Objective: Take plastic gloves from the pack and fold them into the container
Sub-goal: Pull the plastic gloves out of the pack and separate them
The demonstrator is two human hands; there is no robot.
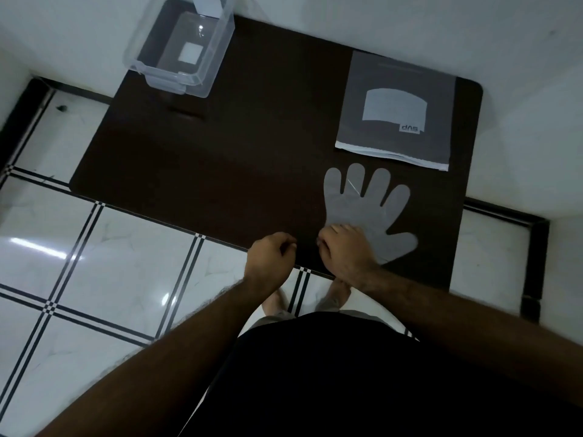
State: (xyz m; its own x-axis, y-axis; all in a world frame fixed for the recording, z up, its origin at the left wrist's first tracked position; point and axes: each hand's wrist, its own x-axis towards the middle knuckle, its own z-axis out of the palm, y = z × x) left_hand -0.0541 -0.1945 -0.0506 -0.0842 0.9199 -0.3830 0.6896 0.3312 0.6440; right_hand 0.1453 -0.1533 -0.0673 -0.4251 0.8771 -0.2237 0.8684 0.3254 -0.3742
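Observation:
A translucent plastic glove [362, 209] lies flat on the dark table [220, 159], near the front right, fingers pointing away from me and thumb to the right. My right hand [345, 249] sits on its cuff with fingers curled down onto the plastic. My left hand [273, 258] hovers just left of it at the table's front edge, fingers curled in a loose pinch with nothing visible in them. The grey glove pack [397, 111] lies flat at the back right, open end toward the glove. The clear container [179, 45] stands at the back left corner.
A small white square shows through the container's bottom. White walls close in behind and to the right of the table. Glossy tiled floor [110, 263] lies to the left and in front, with my bare feet below the table edge.

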